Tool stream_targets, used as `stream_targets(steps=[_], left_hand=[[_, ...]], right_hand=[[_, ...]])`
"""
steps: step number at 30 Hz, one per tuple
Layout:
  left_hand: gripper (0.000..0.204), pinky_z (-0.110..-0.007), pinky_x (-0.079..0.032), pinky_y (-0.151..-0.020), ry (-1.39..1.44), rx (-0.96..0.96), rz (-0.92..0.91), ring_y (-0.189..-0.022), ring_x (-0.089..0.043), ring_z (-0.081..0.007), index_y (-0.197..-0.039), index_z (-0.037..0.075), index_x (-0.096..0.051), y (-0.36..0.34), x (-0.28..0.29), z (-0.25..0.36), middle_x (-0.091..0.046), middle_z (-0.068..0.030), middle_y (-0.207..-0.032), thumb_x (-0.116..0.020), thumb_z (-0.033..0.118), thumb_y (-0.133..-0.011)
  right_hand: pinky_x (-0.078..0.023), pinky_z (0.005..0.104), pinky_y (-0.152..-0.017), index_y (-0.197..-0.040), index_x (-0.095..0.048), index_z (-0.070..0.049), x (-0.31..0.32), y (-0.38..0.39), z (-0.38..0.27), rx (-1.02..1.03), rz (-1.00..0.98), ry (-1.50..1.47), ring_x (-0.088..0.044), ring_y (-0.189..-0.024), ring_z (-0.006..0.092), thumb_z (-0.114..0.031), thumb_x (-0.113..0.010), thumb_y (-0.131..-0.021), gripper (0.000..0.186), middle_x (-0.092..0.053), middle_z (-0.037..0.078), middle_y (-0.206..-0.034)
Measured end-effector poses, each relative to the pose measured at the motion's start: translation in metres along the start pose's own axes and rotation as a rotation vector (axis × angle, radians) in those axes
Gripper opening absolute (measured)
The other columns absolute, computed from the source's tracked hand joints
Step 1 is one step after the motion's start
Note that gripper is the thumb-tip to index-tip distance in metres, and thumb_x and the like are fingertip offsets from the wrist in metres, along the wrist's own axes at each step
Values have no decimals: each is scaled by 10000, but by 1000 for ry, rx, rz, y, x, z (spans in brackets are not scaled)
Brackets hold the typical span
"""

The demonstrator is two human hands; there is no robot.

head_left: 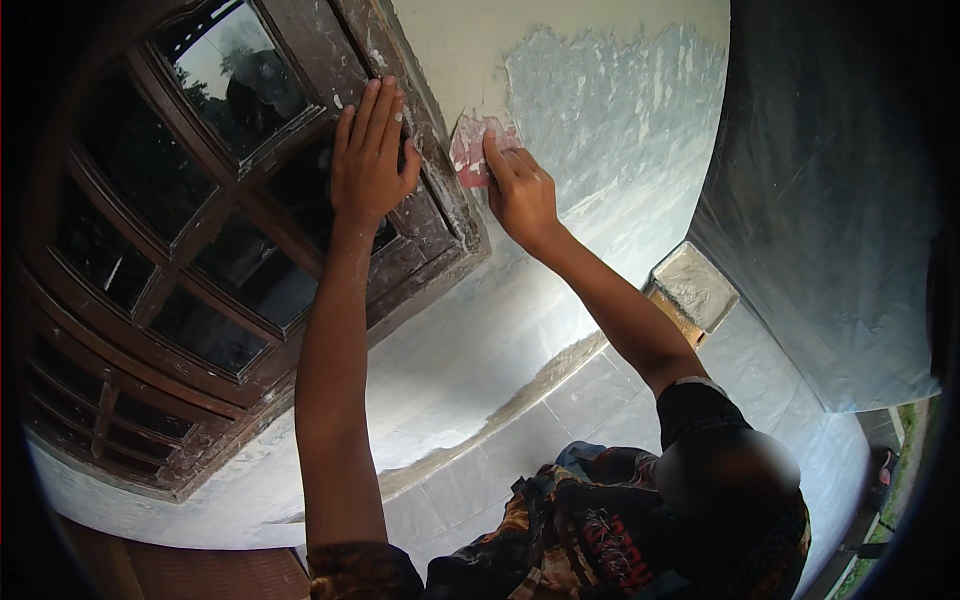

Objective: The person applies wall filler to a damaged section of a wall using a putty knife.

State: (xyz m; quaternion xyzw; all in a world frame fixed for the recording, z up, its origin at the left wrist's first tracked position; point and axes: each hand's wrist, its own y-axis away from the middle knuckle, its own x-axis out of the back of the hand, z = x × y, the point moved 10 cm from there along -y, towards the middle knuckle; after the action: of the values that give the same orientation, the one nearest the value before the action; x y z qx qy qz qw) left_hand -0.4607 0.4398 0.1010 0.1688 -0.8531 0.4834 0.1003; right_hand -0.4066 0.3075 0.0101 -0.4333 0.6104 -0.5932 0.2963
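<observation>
My left hand [372,160] lies flat against the brown wooden window frame [425,215], fingers stretched out and a white smudge on one finger. Just right of that frame, my right hand [522,195] grips a flat red piece [470,150] smeared with white, probably a putty spreader. Its index finger presses on the face of the piece, which rests against the cream wall near the frame's edge. The remaining fingers curl behind and partly hide it. Beside my right hand, a rough grey-white patch [610,110] covers part of the wall.
Dark glass panes [240,265] fill the window. A rectangular tub [698,285] of pale paste stands right of my right forearm. Grey floor tiles [520,445] run below the wall. A dark translucent sheet [820,230] hangs at the right.
</observation>
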Motion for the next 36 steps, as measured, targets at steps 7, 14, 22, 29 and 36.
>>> stream_targets(steps=[7,14,22,29,36], left_hand=[[582,-480,-312,-1170,-19,-3,4,-1474,-357,-241,-1434,21,-506,1,3,-2,-432,-98,-1560,-575,170,-877],[584,-484,-310,-1171,-3,-1,7,-1474,-357,-244,-1433,19,-505,-1,1,-1,-429,-98,-1561,-577,170,-873],[582,-482,-312,-1169,-14,2,1,-1474,-358,-246,-1435,20,-504,0,1,-1,-431,-99,-1559,-574,169,-876],[588,-479,-309,-1171,-10,10,-5,-1475,-355,-242,-1438,24,-502,1,0,-3,-428,-95,-1562,-580,170,-874],[583,-479,-312,-1168,-5,7,-3,-1469,-366,-241,-1433,26,-508,1,5,-3,-437,-97,-1556,-579,162,-871]], right_hand=[[-515,425,-647,-1389,-554,-73,43,-12,-7,7,-2,-165,-571,-744,301,45,-659,-668,738,-590,93,-806],[-539,411,-653,-1357,-573,-42,8,-13,18,64,28,8,-612,-785,290,20,-695,-707,664,-590,91,-792],[-487,389,-633,-1410,-538,-31,41,-11,-8,43,58,-200,-527,-694,285,84,-682,-644,788,-556,99,-757],[-533,422,-676,-1392,-549,-41,4,-3,19,-20,48,-42,-621,-790,306,69,-675,-712,701,-633,98,-808],[-535,416,-655,-1378,-564,-58,36,-17,-7,-50,-42,-172,-617,-795,304,62,-662,-698,698,-622,104,-815]])
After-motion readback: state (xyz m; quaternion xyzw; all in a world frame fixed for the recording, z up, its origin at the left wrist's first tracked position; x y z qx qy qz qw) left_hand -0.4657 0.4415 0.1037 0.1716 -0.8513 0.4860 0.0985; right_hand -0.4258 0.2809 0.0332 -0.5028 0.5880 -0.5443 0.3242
